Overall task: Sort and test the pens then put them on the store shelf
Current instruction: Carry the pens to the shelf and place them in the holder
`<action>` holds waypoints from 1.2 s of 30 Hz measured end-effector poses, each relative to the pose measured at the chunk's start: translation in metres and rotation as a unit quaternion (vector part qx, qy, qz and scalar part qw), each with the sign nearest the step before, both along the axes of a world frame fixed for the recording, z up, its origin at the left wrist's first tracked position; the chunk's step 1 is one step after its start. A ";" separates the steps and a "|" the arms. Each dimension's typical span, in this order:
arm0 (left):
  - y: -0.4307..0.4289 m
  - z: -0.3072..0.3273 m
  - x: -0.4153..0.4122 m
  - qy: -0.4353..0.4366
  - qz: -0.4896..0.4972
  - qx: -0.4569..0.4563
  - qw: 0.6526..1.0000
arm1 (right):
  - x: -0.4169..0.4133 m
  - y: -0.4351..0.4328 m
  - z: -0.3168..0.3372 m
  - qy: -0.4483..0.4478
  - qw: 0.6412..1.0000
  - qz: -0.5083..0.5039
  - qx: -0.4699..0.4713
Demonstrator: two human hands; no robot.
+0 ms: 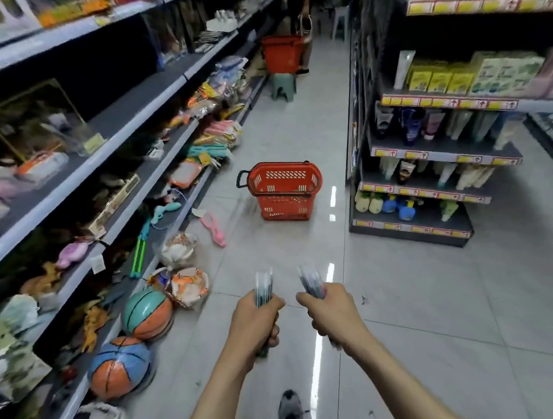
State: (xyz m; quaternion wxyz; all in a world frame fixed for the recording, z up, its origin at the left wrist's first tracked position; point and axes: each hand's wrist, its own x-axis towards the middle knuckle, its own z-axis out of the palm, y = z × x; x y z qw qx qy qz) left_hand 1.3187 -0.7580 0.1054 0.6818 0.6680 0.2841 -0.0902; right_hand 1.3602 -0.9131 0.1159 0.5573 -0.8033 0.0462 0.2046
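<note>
A person stands in a store aisle with both bare arms stretched forward over the pale grey tiled floor (408,298), each fist wrapped around its own bundle of pens. The left hand (254,320) is clenched on a bunch of slim pens with dark and teal barrels (264,286), which stick up above the knuckles and show again below the palm. The right hand (332,310) is clenched the same way on a second bunch of dark-barrelled pens (311,281), tilted slightly to the left at the top. The two bundles stand near each other but apart, and both are blurred, so single pens cannot be counted.

Ahead of the hands, in the middle of the aisle, a red plastic shopping basket with a black handle (283,192) sits on the floor. A second red basket (282,53) rests on a small grey-green plastic stool (283,84) farther down, beside another person of whom only the legs and an arm show.

Along the left runs a long grey shelving unit (122,122) crowded with toys; at its lower edge lie a teal-and-orange basketball (147,313) and, nearer the camera, a blue-and-orange basketball (119,367). On the right, a dark shelving unit with yellow price tags (430,157) carries bottles and tubes. One grey shoe (291,413) shows at the bottom edge.
</note>
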 end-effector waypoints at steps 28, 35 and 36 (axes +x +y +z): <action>0.192 -0.012 0.492 0.033 0.232 0.015 0.972 | 0.552 0.217 -0.014 0.022 0.980 0.195 -0.010; 0.234 -0.003 0.586 0.028 0.284 0.022 0.958 | 0.664 0.280 -0.012 0.018 0.967 0.252 -0.012; 0.244 -0.004 0.596 0.030 0.293 0.024 0.955 | 0.677 0.292 -0.012 0.018 0.965 0.261 -0.013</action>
